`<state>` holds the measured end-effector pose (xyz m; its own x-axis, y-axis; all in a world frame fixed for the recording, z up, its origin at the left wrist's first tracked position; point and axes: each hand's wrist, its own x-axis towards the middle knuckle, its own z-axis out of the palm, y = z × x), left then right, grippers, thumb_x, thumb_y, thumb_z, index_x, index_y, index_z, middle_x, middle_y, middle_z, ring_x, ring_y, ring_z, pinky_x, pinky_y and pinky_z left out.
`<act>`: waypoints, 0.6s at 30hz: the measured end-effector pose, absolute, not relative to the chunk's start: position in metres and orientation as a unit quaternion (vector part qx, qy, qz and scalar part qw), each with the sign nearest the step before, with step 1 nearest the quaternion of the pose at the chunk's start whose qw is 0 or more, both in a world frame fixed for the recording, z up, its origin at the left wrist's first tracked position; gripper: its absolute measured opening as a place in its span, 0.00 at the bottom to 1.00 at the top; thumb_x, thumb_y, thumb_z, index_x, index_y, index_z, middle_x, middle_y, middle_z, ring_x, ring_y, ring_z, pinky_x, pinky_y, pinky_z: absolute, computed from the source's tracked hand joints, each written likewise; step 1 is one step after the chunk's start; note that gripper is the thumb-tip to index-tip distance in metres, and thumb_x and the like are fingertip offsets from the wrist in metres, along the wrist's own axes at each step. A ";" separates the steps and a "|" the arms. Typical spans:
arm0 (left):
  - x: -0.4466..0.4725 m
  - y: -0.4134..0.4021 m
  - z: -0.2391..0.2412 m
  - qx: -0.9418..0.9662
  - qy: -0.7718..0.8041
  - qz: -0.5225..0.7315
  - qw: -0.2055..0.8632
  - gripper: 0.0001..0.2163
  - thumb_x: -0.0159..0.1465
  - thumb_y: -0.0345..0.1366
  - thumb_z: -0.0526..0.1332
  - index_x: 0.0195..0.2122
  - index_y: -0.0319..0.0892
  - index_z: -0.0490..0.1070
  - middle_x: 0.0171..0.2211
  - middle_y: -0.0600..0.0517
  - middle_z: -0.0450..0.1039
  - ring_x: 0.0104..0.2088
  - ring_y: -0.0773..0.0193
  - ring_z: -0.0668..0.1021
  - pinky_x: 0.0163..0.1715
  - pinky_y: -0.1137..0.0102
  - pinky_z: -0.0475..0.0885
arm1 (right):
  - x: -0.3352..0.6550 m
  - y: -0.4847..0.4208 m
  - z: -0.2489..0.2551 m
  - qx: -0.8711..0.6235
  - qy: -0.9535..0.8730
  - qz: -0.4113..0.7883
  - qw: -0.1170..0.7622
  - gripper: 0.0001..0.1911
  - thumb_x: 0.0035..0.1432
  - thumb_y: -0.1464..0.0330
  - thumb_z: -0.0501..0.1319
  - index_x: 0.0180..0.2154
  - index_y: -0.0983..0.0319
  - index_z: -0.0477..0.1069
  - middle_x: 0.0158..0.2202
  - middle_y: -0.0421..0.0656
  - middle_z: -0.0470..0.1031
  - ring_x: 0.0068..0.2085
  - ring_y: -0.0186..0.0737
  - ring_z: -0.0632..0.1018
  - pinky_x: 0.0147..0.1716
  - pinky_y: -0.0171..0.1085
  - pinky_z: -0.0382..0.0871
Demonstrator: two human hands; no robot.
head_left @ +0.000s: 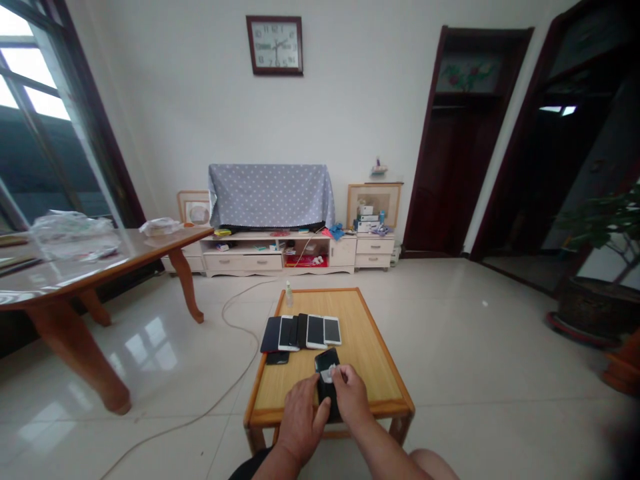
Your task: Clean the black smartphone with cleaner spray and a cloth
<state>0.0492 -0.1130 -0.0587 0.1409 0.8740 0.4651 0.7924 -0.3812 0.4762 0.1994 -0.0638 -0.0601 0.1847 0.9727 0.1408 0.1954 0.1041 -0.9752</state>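
Bare forearms, no sleeves; both hands [325, 403] ungloved; dark shorts edge at lap

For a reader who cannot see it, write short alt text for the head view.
On a low wooden table, the left hand steadies a black phone while the right hand presses a small white pad on its screen. Five more phones lie in a row beyond.

Both hands cover the lower half of a black phone [327, 365]. The white scrap [326, 376] pinched on it is too small to identify. The forearms run off the bottom edge.
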 end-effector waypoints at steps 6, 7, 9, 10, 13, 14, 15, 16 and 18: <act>0.041 -0.120 -0.063 0.767 0.553 0.318 0.060 0.30 0.63 0.54 0.59 0.62 0.43 0.62 0.57 0.40 0.70 0.57 0.47 0.72 0.58 0.50 0.66 | 0.197 -0.062 -0.063 -0.597 -0.551 0.327 0.482 0.19 0.62 0.51 0.53 0.35 0.58 0.73 0.32 0.43 0.79 0.35 0.44 0.78 0.35 0.37 0.65; 0.041 -0.120 -0.065 0.768 0.555 0.314 0.061 0.33 0.61 0.56 0.61 0.62 0.43 0.61 0.57 0.39 0.70 0.58 0.46 0.72 0.58 0.49 0.66 | 0.197 -0.062 -0.062 -0.606 -0.557 0.320 0.470 0.18 0.62 0.52 0.53 0.35 0.58 0.73 0.32 0.43 0.79 0.35 0.44 0.78 0.35 0.37 0.65; 0.040 -0.118 -0.069 0.769 0.555 0.309 0.062 0.38 0.56 0.59 0.64 0.63 0.42 0.60 0.57 0.38 0.69 0.58 0.44 0.71 0.59 0.48 0.65 | 0.199 -0.063 -0.059 -0.620 -0.569 0.305 0.446 0.17 0.62 0.54 0.53 0.34 0.57 0.73 0.32 0.42 0.80 0.35 0.43 0.78 0.35 0.36 0.65; 0.040 -0.117 -0.072 0.769 0.555 0.309 0.062 0.40 0.54 0.59 0.65 0.63 0.42 0.59 0.58 0.38 0.69 0.59 0.43 0.70 0.59 0.47 0.64 | 0.199 -0.064 -0.058 -0.625 -0.576 0.297 0.434 0.16 0.62 0.55 0.53 0.35 0.57 0.73 0.33 0.41 0.80 0.35 0.43 0.78 0.35 0.36 0.64; 0.041 -0.115 -0.078 0.765 0.559 0.314 0.063 0.42 0.53 0.56 0.68 0.65 0.43 0.56 0.59 0.39 0.67 0.59 0.44 0.69 0.60 0.48 0.62 | 0.201 -0.068 -0.053 -0.641 -0.595 0.278 0.397 0.13 0.63 0.56 0.54 0.36 0.55 0.73 0.33 0.40 0.80 0.36 0.42 0.78 0.34 0.35 0.62; 0.042 -0.114 -0.079 0.761 0.563 0.316 0.064 0.42 0.53 0.54 0.68 0.65 0.43 0.56 0.59 0.39 0.67 0.59 0.44 0.69 0.60 0.48 0.62 | 0.202 -0.069 -0.052 -0.645 -0.599 0.273 0.387 0.13 0.63 0.57 0.54 0.36 0.55 0.73 0.33 0.39 0.80 0.36 0.42 0.78 0.33 0.35 0.62; 0.042 -0.114 -0.079 0.759 0.566 0.316 0.065 0.41 0.53 0.53 0.68 0.65 0.43 0.55 0.59 0.39 0.67 0.59 0.44 0.69 0.60 0.48 0.62 | 0.202 -0.070 -0.051 -0.648 -0.602 0.270 0.381 0.13 0.63 0.57 0.54 0.36 0.54 0.73 0.32 0.39 0.80 0.36 0.42 0.78 0.33 0.35 0.61; 0.042 -0.113 -0.079 0.756 0.568 0.317 0.068 0.41 0.53 0.52 0.68 0.65 0.43 0.56 0.59 0.39 0.67 0.59 0.44 0.69 0.60 0.48 0.62 | 0.203 -0.070 -0.050 -0.648 -0.604 0.268 0.379 0.12 0.63 0.57 0.54 0.36 0.54 0.74 0.32 0.39 0.80 0.35 0.42 0.78 0.32 0.35 0.61; 0.042 -0.113 -0.076 0.754 0.572 0.315 0.073 0.40 0.54 0.51 0.68 0.65 0.43 0.56 0.58 0.40 0.68 0.59 0.44 0.69 0.60 0.48 0.62 | 0.205 -0.071 -0.050 -0.639 -0.611 0.267 0.384 0.13 0.63 0.57 0.55 0.34 0.55 0.74 0.31 0.39 0.79 0.34 0.42 0.77 0.32 0.36 0.60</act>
